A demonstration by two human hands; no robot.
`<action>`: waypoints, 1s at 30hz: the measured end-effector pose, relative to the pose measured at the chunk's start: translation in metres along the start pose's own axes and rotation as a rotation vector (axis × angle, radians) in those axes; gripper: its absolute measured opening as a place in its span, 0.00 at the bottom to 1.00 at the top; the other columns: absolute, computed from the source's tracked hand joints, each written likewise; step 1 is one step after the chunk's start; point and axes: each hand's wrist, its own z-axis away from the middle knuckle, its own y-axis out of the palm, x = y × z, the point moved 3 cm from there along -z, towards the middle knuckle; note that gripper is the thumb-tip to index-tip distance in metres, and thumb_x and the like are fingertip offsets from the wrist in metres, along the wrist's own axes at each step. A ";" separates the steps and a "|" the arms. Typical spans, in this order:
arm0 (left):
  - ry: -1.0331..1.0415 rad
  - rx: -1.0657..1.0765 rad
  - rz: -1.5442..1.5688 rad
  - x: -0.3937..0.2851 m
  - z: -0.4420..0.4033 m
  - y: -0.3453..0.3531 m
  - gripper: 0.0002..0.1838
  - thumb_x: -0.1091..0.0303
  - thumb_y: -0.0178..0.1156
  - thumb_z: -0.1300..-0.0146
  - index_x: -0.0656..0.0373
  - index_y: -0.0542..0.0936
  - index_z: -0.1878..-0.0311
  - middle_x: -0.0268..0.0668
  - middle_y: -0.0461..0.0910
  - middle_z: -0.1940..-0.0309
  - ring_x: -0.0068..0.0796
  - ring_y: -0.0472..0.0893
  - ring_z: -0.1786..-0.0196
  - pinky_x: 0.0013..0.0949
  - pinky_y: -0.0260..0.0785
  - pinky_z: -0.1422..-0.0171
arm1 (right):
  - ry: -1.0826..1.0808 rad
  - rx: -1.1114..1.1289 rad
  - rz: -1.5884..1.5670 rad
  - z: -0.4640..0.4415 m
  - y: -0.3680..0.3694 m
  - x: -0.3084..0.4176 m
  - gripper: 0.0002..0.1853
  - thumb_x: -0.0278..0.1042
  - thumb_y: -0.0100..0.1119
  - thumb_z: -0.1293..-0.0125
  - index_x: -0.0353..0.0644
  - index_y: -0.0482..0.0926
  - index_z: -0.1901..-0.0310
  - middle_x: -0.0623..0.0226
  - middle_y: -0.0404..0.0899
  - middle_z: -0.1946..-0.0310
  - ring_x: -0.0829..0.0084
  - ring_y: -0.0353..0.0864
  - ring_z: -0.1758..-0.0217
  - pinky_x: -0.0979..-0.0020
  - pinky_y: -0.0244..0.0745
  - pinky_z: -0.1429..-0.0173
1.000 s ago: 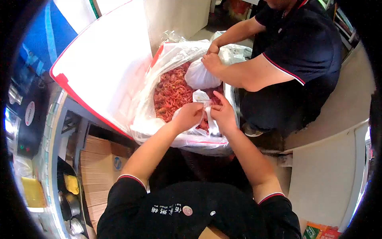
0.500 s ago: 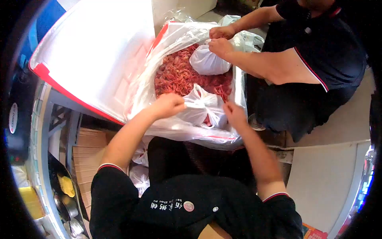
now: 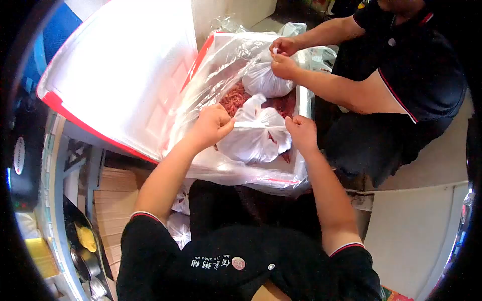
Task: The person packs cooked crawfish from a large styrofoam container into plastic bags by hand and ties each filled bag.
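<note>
In the head view my left hand is closed on one handle end of a white plastic bag, and my right hand is closed on the opposite end. The handles stretch in a line between my fists, above the full, rounded bag. Some red shows through gaps at its right side. It sits in the near part of a white box lined with clear plastic. Behind it lie loose reddish crayfish-like pieces, partly covered by the liner.
A person crouches at the right, both hands on another white bag. The red-edged white lid stands open on the left. Tied bags lie below the box, beside cardboard.
Both my hands have moved apart, pulling the bag's handles taut. The bag now looks lifted and rounder. The clear liner covers more of the red pieces, and the other person's hands have shifted slightly.
</note>
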 end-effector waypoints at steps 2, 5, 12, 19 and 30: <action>-0.117 -0.031 -0.020 0.004 0.003 0.008 0.17 0.66 0.59 0.43 0.61 0.70 0.85 0.38 0.72 0.83 0.33 0.73 0.74 0.36 0.64 0.68 | -0.037 -0.060 -0.009 0.004 0.005 0.007 0.20 0.41 0.61 0.44 0.34 0.70 0.84 0.57 0.65 0.89 0.71 0.63 0.86 0.66 0.62 0.77; -0.621 -0.140 0.568 -0.004 0.006 0.019 0.13 0.64 0.57 0.41 0.61 0.75 0.79 0.34 0.76 0.79 0.27 0.75 0.71 0.32 0.66 0.66 | 0.453 0.108 -0.823 0.009 0.039 0.013 0.14 0.38 0.60 0.44 0.39 0.74 0.80 0.68 0.74 0.82 0.76 0.70 0.78 0.72 0.67 0.68; -0.613 -0.042 1.121 -0.030 -0.003 0.054 0.19 0.76 0.49 0.40 0.69 0.73 0.45 0.36 0.78 0.61 0.18 0.75 0.65 0.25 0.69 0.56 | 0.396 0.413 -1.022 0.011 0.036 0.051 0.09 0.20 0.49 0.44 0.33 0.80 0.65 0.67 0.78 0.74 0.76 0.74 0.75 0.78 0.70 0.67; -0.508 0.094 0.635 -0.032 -0.012 0.053 0.18 0.77 0.53 0.44 0.64 0.76 0.48 0.34 0.79 0.65 0.21 0.76 0.64 0.26 0.69 0.57 | 0.465 0.537 -1.024 0.013 0.036 0.049 0.06 0.20 0.54 0.45 0.36 0.77 0.64 0.64 0.78 0.70 0.76 0.78 0.70 0.77 0.73 0.64; -0.071 0.282 -0.219 0.022 0.028 0.036 0.13 0.57 0.60 0.45 0.58 0.79 0.75 0.39 0.77 0.78 0.29 0.75 0.75 0.34 0.67 0.68 | 0.266 0.260 -0.250 0.019 0.029 -0.045 0.20 0.31 0.69 0.50 0.46 0.61 0.74 0.78 0.64 0.81 0.84 0.62 0.79 0.76 0.60 0.75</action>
